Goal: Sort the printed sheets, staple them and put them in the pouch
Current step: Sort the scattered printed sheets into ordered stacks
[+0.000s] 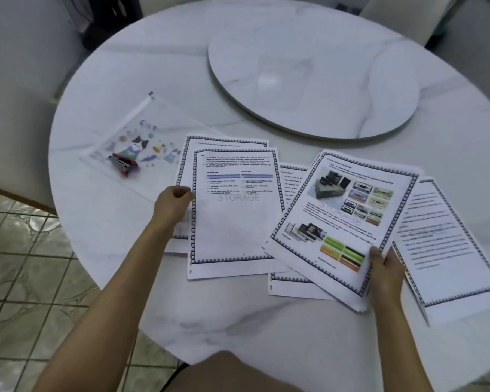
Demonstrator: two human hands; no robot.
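One round white marble table (pixel 266 335) fills most of the view, and a tiled floor (pixel 26 278) shows past its near left edge. A raised marble turntable (pixel 314 80) lies on the far right part of the tabletop. The printed sheets, each with a chequered border, are spread across the middle of the table in loose, overlapping groups. At the left lies the storage sheet (pixel 232 222), which carries a small chart and a grey "STORAGE" watermark. It covers most of another page (pixel 227 143), whose top edge shows on the far side. To its right is the photo stack (pixel 337 216), several pages tilted to the right with colour pictures on the top one. This stack overlaps a middle page (pixel 290 188) beneath it. At the far right lies a blurred text page (pixel 447 244), also tilted. The clear zip pouch (pixel 142 131), printed with a cartoon cat, lies flat at the far left, just beside the sheets and empty of paper. The left hand (pixel 171 205) has its fingers curled at the left edge of the storage sheet, pinching that edge. The right hand (pixel 385 273) grips the near right corner of the photo stack, with the thumb on top and the fingers underneath. A small red stapler (pixel 123 164) rests on top of the pouch, near its near edge.
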